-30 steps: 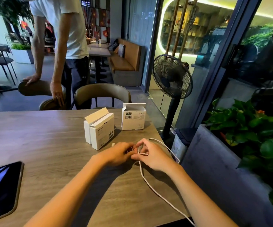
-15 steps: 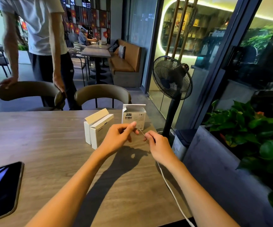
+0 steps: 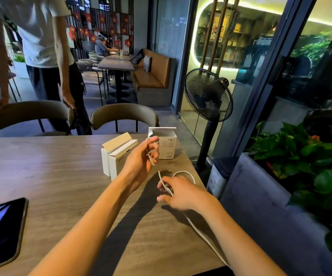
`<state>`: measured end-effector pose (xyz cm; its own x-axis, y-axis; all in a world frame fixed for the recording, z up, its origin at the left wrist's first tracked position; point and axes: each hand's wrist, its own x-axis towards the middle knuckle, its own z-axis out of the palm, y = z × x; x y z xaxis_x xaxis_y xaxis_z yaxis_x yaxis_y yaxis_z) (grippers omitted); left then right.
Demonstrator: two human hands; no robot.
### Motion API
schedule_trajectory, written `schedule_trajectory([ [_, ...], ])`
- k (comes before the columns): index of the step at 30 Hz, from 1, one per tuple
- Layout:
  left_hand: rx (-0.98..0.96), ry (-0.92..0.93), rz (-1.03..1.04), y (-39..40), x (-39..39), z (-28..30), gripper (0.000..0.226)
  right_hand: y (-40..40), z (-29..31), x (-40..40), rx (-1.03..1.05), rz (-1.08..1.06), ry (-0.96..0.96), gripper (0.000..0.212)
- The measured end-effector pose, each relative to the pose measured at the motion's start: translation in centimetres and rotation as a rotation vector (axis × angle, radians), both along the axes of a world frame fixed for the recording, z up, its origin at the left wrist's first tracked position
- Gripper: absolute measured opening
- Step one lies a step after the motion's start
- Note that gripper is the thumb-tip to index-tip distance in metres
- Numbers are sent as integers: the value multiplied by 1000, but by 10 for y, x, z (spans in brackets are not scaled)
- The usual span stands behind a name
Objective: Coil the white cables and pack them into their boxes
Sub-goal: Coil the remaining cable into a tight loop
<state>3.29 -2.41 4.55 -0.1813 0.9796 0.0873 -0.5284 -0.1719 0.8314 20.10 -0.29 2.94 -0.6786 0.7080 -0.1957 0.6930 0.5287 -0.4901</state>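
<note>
Between hands: white cable [image 3: 181, 171]; left hand [image 3: 141, 159] pinching its end, right hand [image 3: 182, 193] loosely round slack. Loops best kept even, box-sized.

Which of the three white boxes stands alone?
The right-hand box, just beyond the left hand; the other two boxes stand side by side to its left.
</note>
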Motion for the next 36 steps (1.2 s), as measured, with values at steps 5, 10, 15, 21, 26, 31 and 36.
schedule_trajectory([
  [5,82,166,172,-1,-9,3,39,-9,-2,-5,-66,2,-46,27],
  [10,181,581,346,-6,-6,2,47,-13,11,-9,-145,-45,118,17],
  [15,241,695,461,-8,3,0,51,-22,20,-10,-173,69,-16,23],
  [21,282,437,539,-9,-4,17,56,-29,11,-13,-238,82,-221,49],
  [26,324,828,510,-2,-20,18,55,-28,15,-17,-208,90,-113,49],
  [31,181,1358,297,-1,-29,-13,57,-17,26,-12,-57,-33,311,40],
  [36,239,1304,205,-4,-14,-34,36,-12,33,0,-34,18,382,48],
])
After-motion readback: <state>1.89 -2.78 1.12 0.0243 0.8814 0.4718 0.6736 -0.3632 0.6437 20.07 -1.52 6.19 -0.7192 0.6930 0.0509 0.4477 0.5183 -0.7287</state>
